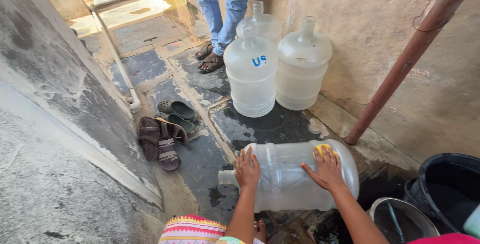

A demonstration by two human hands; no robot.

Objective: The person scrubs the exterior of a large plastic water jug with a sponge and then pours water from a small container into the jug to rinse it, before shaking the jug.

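Nearest the lens, a steel bowl (403,219) sat beside a black tub (446,186). Left hand (247,168) lay flat and open on a clear water jug (290,176), which rested on its side on the wet stone floor (200,161). Right hand (327,168) pressed a yellow sponge (322,149) against it, fingers spread, nothing clenched. Risk as I judged it: the round jug could roll on the slick floor or slip from under wet palms toward the sandals (160,141).

Both forearms are bare from the elbows down to the hands, with no sleeves, rings or bangles showing on the left hand (247,168) or the right hand (326,168). Below the left hand, a garment (192,230) with zigzag stripes in pink, yellow, white and teal covers the lap. Below and to the right of the right hand, a strip of plain pink cloth (447,239) shows.
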